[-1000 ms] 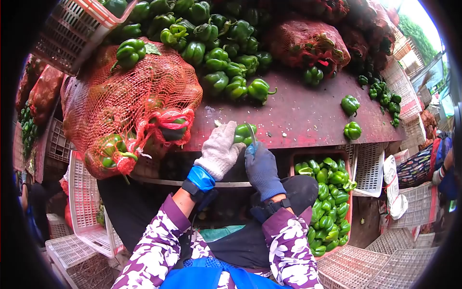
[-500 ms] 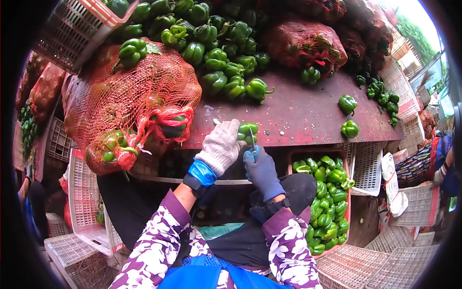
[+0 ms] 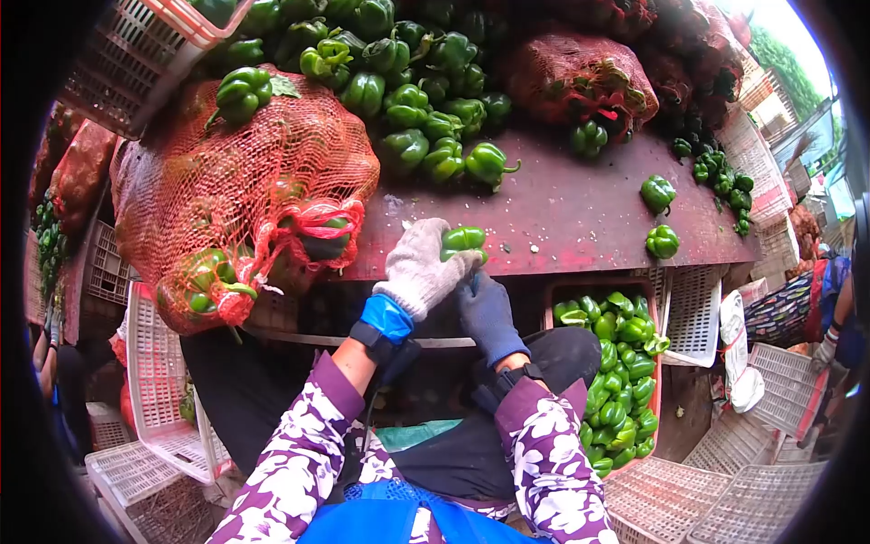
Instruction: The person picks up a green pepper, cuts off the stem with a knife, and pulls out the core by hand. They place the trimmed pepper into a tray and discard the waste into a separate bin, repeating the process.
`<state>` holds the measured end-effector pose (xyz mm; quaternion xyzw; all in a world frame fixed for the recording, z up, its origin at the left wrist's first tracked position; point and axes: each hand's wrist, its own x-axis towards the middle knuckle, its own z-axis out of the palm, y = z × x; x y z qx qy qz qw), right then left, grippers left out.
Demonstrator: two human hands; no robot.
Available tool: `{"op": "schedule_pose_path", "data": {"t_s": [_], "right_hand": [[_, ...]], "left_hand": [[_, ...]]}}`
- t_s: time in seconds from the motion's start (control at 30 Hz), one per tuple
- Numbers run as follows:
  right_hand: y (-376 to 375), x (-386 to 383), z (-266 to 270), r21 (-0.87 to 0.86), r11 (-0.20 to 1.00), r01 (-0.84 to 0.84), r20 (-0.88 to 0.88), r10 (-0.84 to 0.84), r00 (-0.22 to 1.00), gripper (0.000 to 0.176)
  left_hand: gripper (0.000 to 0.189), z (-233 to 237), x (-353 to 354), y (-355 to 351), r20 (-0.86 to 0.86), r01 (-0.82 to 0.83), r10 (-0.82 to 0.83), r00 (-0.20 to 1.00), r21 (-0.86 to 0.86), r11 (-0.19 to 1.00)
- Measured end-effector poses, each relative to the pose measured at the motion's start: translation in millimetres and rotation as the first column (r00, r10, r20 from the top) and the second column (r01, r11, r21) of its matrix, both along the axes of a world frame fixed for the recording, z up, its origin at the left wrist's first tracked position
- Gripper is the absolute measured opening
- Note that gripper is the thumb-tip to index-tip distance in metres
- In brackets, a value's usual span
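My left hand (image 3: 419, 270), in a whitish knit glove, is closed around a green bell pepper (image 3: 465, 239) above the near edge of the dark red table (image 3: 571, 218). Just to the right and below, my right hand (image 3: 490, 317) in a blue-grey glove is closed, its fingers close to the pepper. The small knife that showed in this hand half a second ago is now mostly hidden by the fingers and the pepper. A red mesh sack (image 3: 263, 154) of bell peppers stands left of my hands.
A crate (image 3: 659, 399) filled with green peppers sits by my right knee. Loose peppers (image 3: 408, 104) are heaped at the back, near another mesh sack (image 3: 580, 77). Pale plastic crates (image 3: 168, 390) surround me. At the right edge a person's gloved hand (image 3: 826, 349) is by a crate.
The knife blade, upright against the pepper before, no longer shows. My hands have drawn together and the pepper has tilted slightly. At the right, a person's gloved hand has come down to a crate.
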<state>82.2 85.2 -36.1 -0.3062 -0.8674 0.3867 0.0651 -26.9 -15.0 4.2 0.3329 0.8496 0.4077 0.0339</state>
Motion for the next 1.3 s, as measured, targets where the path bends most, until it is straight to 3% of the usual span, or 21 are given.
{"op": "schedule_pose_path", "data": {"t_s": [0.1,0.2,0.27,0.33,0.37,0.4,0.53,0.57,0.67,0.7,0.73,0.8,0.87,0.9,0.93,1.0,1.03,1.07,1.13,1.23,1.3], "right_hand": [[17.1,2.7,-41.5,-0.247,0.969,-0.001,-0.078,-0.019,0.997,0.023],[12.3,2.2,14.9,-0.643,0.751,0.151,-0.003,-0.200,0.980,0.019],[22.1,1.1,9.1,-0.756,0.636,0.152,-0.034,-0.270,0.962,0.019],[30.7,-2.9,10.3,-0.798,0.570,0.197,-0.042,-0.379,0.925,0.019],[31.5,-6.1,9.4,-0.785,0.592,0.183,-0.065,-0.373,0.926,0.019],[29.3,-7.8,7.8,-0.774,0.610,0.172,-0.083,-0.366,0.927,0.020],[17.6,-10.7,12.0,-0.773,0.611,0.168,-0.168,-0.454,0.875,0.024],[20.3,-9.0,8.3,-0.782,0.612,0.118,-0.210,-0.438,0.874,0.037],[13.8,-3.0,28.1,-0.915,0.402,-0.022,-0.182,-0.364,0.913,0.046],[12.1,-2.2,25.6,-0.927,0.374,-0.042,-0.160,-0.290,0.944,0.051],[5.3,1.1,33.3,-0.918,0.396,-0.032,-0.156,-0.284,0.946,0.045],[15.3,10.6,6.8,-0.928,0.310,-0.207,-0.307,-0.319,0.896,0.044],[12.5,11.8,32.4,-0.918,0.368,-0.148,-0.287,-0.357,0.889,0.042],[11.4,11.4,43.0,-0.911,0.394,-0.120,-0.279,-0.376,0.884,0.042],[10.8,11.5,44.7,-0.900,0.423,-0.102,-0.266,-0.348,0.899,0.042],[7.3,10.5,46.6,-0.875,0.479,-0.075,-0.235,-0.283,0.930,0.042],[5.5,11.5,49.2,-0.888,0.446,-0.110,-0.258,-0.284,0.924,0.041],[5.9,12.4,48.0,-0.884,0.450,-0.129,-0.264,-0.251,0.931,0.042],[7.5,14.6,46.0,-0.874,0.457,-0.164,-0.274,-0.187,0.943,0.043],[7.1,15.9,45.1,-0.880,0.436,-0.185,-0.267,-0.133,0.955,0.044],[6.3,17.1,47.0,-0.890,0.420,-0.180,-0.243,-0.100,0.965,0.044]], "left_hand": [[0.050,-14.3,-6.1,6.1,0.105,0.008,-0.010,0.994,0.026,1.000],[0.043,-22.8,-15.7,-2.5,0.391,0.051,-0.088,0.916,0.103,0.993],[0.039,-27.4,-11.0,-12.3,0.381,0.083,-0.141,0.914,0.164,0.983],[0.040,-21.7,-4.8,-29.3,0.468,0.122,-0.226,0.854,0.242,0.963],[0.045,-55.4,-5.0,-35.9,0.330,0.144,-0.276,0.903,0.373,0.917],[0.045,-53.0,-2.2,-39.3,0.320,0.147,-0.271,0.908,0.363,0.920],[0.041,-41.7,6.9,-37.6,0.543,-0.088,-0.285,0.790,0.560,0.823],[0.040,-36.7,7.4,-34.6,0.581,-0.155,-0.298,0.757,0.603,0.782],[0.040,-11.2,25.2,-29.0,0.694,-0.422,-0.345,0.632,0.681,0.598],[0.040,-9.6,29.6,-27.7,0.647,-0.359,-0.355,0.674,0.707,0.609],[0.041,-8.4,33.2,-28.5,0.586,-0.239,-0.307,0.750,0.673,0.701],[0.044,-11.2,37.0,-32.6,0.527,-0.125,-0.260,0.809,0.587,0.800],[0.049,15.0,29.0,-45.5,0.701,-0.068,-0.420,0.576,0.553,0.830],[0.053,20.2,20.0,-49.4,0.625,0.067,-0.386,0.678,0.471,0.880],[0.056,20.1,19.6,-46.9,0.399,0.070,-0.227,0.888,0.372,0.926],[0.061,39.7,11.5,-46.8,0.078,0.113,-0.133,0.988,0.216,0.970],[0.061,59.6,7.0,-46.9,0.212,0.211,-0.201,0.956,-0.025,0.977],[0.054,53.4,0.1,-44.9,0.177,0.357,-0.337,0.925,-0.097,0.929],[0.047,53.8,-3.7,-46.3,0.059,0.359,-0.359,0.932,-0.304,0.882],[0.042,65.0,-0.8,-50.0,-0.036,0.346,-0.378,0.925,-0.334,0.877],[0.040,75.7,-0.7,-47.8,-0.003,0.377,-0.424,0.906,-0.453,0.808]]}}
